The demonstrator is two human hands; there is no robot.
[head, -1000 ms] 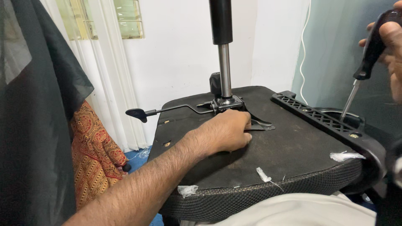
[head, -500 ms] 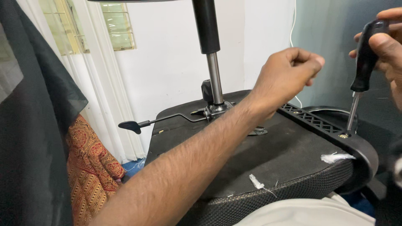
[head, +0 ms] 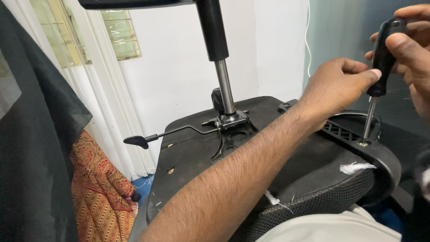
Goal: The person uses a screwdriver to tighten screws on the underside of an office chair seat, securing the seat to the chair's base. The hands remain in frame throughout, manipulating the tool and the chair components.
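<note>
Head view: both hands (head: 380, 76) seemingly grip screwdriver (head: 380, 67).

Soft, even daylight comes from the window (head: 118, 38) at upper left, behind pale curtains (head: 96, 103). The white wall (head: 179, 76) is bright without glare. Shadows are faint. The dark cloth (head: 31, 148) at the left edge sits close and blurred; the screwdriver (head: 378, 76) is fairly sharp.
</note>
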